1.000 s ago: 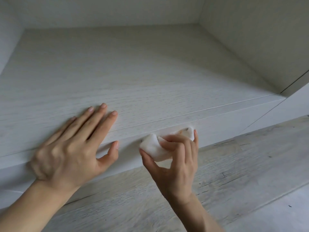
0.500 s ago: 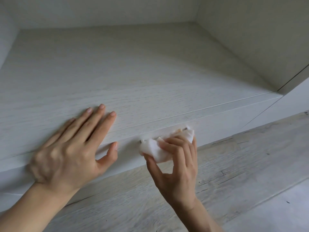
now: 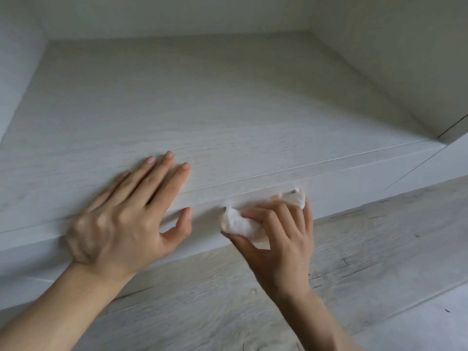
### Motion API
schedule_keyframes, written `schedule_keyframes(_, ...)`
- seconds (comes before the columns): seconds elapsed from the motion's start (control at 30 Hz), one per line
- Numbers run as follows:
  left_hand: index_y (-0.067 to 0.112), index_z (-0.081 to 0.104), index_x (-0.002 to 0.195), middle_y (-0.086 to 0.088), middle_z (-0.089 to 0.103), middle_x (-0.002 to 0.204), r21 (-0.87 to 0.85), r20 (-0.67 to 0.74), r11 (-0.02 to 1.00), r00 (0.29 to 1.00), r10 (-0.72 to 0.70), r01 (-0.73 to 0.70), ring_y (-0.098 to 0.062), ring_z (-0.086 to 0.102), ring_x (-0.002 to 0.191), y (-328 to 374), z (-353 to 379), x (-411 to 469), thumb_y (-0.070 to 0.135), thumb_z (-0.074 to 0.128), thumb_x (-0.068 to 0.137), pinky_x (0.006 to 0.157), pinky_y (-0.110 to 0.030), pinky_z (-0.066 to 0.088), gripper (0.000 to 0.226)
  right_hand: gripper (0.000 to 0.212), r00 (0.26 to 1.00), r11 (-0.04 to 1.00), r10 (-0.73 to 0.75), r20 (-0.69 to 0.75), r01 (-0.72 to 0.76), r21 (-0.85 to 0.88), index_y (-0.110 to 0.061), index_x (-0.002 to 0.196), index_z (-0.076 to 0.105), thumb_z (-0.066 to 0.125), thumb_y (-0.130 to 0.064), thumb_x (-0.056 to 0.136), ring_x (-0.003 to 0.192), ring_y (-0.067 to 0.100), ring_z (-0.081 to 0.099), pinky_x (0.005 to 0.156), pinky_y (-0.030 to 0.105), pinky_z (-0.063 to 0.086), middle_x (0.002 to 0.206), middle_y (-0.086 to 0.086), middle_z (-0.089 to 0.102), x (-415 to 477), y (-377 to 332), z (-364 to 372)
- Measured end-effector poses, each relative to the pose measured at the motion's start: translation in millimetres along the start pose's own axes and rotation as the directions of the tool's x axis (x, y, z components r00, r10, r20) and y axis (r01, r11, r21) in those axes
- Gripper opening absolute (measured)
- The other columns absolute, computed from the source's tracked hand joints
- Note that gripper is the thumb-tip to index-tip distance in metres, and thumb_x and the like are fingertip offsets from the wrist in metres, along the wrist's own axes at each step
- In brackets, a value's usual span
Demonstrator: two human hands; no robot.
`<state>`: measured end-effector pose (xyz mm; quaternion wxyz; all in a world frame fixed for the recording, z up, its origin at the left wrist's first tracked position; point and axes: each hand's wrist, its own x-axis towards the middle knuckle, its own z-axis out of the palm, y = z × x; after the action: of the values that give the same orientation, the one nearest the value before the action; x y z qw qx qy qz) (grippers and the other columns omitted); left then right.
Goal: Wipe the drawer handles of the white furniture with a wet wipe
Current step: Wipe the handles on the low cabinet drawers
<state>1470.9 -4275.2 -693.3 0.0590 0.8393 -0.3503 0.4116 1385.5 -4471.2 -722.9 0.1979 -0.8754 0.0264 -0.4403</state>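
Head view: right hand (image 3: 283, 239) fingers (image 3: 274, 216) press wet wipe (image 3: 238, 224) against drawer front (image 3: 342, 183).

Crumpled white wet wipe (image 3: 240, 224) over the handle (image 3: 294, 191) of the white drawer front (image 3: 354, 186)

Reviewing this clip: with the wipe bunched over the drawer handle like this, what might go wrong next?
1. The wet wipe, bunched in the right hand, hides most of the handle. Only its ends peek out, so those ends may go unwiped.
2. The left hand lies flat on the furniture top, thumb over the front edge. A tug on the handle might slide the drawer out.
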Motion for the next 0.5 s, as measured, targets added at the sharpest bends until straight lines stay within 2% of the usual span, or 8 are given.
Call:
schedule_keyframes(0.07,0.01,0.063,0.133,-0.011,0.06,0.134,-0.002,-0.003,1.0,1.0,0.001,-0.001,-0.031,0.065,0.114,1,-1,-1,0.038,0.038,0.101,0.085,-0.046,0.057,0.049,0.032,0.999,0.999,-0.025,-0.022,0.025,0.043,-0.021,0.087,0.061,0.06,-0.053,0.089,0.086,0.017,0.056,0.092,0.058,0.043,0.08,-0.003,0.067,-1,0,-3)
schedule_keyframes(0.2,0.012,0.063,0.134,-0.009,0.06,0.136,0.019,0.006,1.0,1.0,-0.013,0.012,-0.03,0.064,0.116,1,-2,0,0.039,0.039,0.101,0.088,-0.045,0.053,0.049,0.047,0.983,0.985,0.167,-0.072,-0.169,-0.023,-0.018,0.06,0.057,0.06,-0.057,0.085,0.074,0.015,0.051,0.093,0.058,0.039,0.062,-0.009,0.057,12,-22,9)
schedule_keyframes(0.27,0.012,0.062,0.134,-0.009,0.059,0.136,0.017,0.017,1.0,1.0,-0.006,0.006,-0.029,0.064,0.116,0,-3,0,0.039,0.038,0.101,0.089,-0.044,0.051,0.049,0.044,0.991,0.99,0.134,-0.024,-0.135,-0.033,-0.017,0.062,0.059,0.062,-0.053,0.085,0.076,0.015,0.052,0.096,0.057,0.038,0.064,-0.007,0.057,8,-17,5)
schedule_keyframes(0.37,0.01,0.063,0.133,-0.01,0.06,0.135,0.026,0.0,1.0,1.0,0.005,-0.005,-0.03,0.065,0.114,1,-4,1,0.038,0.037,0.102,0.09,-0.042,0.047,0.049,0.03,1.0,0.999,0.012,0.027,-0.013,0.035,-0.017,0.078,0.061,0.064,-0.046,0.086,0.086,0.016,0.055,0.098,0.057,0.038,0.075,-0.003,0.063,-4,-2,-5)
schedule_keyframes(0.5,0.012,0.063,0.134,-0.009,0.059,0.136,0.015,0.009,1.0,1.0,-0.019,0.019,-0.03,0.064,0.116,1,-2,0,0.039,0.038,0.102,0.089,-0.045,0.052,0.049,0.039,0.991,0.99,0.13,-0.03,-0.131,-0.045,-0.016,0.06,0.056,0.067,-0.047,0.082,0.072,0.018,0.054,0.091,0.06,0.037,0.063,-0.009,0.056,12,-24,7)
